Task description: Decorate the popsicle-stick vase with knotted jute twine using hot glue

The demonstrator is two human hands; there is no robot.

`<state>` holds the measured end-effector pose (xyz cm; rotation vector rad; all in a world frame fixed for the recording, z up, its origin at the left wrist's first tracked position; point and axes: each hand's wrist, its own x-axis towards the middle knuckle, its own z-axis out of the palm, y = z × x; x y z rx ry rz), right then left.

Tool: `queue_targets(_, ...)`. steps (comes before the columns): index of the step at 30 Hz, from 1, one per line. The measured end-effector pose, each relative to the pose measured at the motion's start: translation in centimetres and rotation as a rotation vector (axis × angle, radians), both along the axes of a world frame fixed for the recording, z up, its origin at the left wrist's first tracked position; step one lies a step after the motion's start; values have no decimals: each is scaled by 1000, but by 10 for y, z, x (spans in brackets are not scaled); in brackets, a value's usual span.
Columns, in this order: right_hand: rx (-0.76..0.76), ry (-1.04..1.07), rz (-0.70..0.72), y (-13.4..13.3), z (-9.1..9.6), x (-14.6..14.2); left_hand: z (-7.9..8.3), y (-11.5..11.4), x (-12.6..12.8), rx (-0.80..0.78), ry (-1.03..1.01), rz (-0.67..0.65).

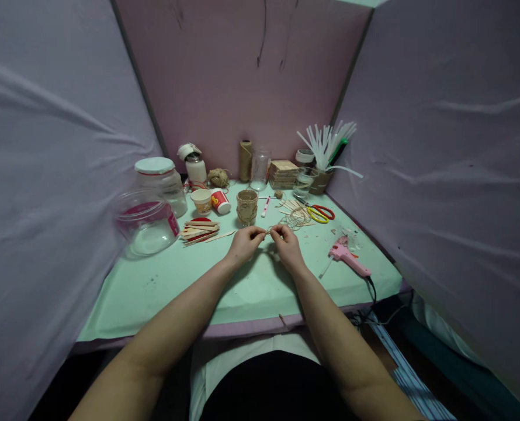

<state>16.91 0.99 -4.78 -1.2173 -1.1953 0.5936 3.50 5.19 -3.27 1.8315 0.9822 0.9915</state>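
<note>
My left hand and my right hand meet over the middle of the pale green table. Both are pinched, fingertips almost touching, on a thin piece of jute twine stretched between them. A loose tangle of the same twine lies just beyond my right hand. A small cup wrapped in twine stands right behind my hands. The thing pinched is too small to see in detail.
Wooden craft sticks lie left of the hands, beside two plastic jars. A pink glue gun lies at the right, scissors behind it. Twine spools, a glass jar, stacked wood and a holder of white sticks line the back. Fabric walls enclose the table.
</note>
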Motion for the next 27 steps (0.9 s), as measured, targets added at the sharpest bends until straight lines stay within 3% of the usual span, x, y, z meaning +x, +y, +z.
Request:
queue_targets(7, -43, 71, -18, 2, -2, -2, 1, -4, 1, 62, 41, -33)
queue_targets(16, -10, 87, -40, 0, 1, -3, -1, -4, 2, 5, 27, -51)
queue_targets(27, 4, 135, -42, 4, -3, -2, -1, -3, 3, -57, -12, 28)
